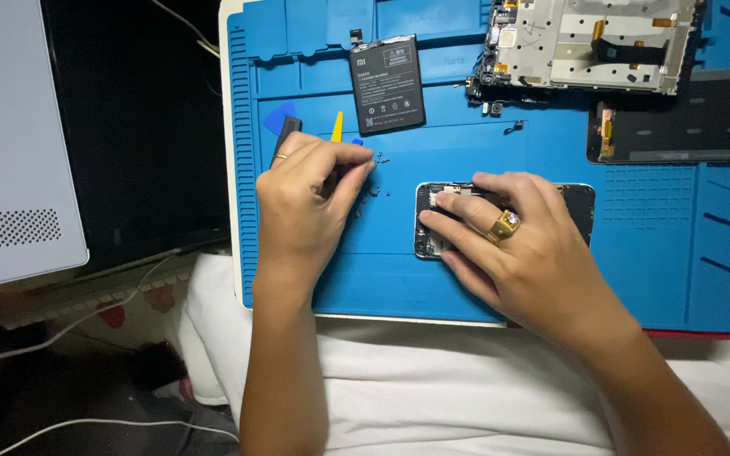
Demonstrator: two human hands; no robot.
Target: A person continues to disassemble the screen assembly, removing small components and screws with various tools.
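My left hand [306,203] is closed around a dark-handled tool [286,133] whose tip reaches toward several tiny screws [379,158] on the blue repair mat [678,253]. My right hand [517,245], with a gold ring, presses down on an opened phone body [580,205] lying on the mat, fingers spread over its left end. Most of the phone is hidden under that hand.
A black phone battery [388,84] lies at the mat's top centre. A metal phone frame [589,42] and a dark screen panel [686,122] sit at the top right. Blue and yellow picks [280,116] lie by the tool. A grey device [10,143] stands left.
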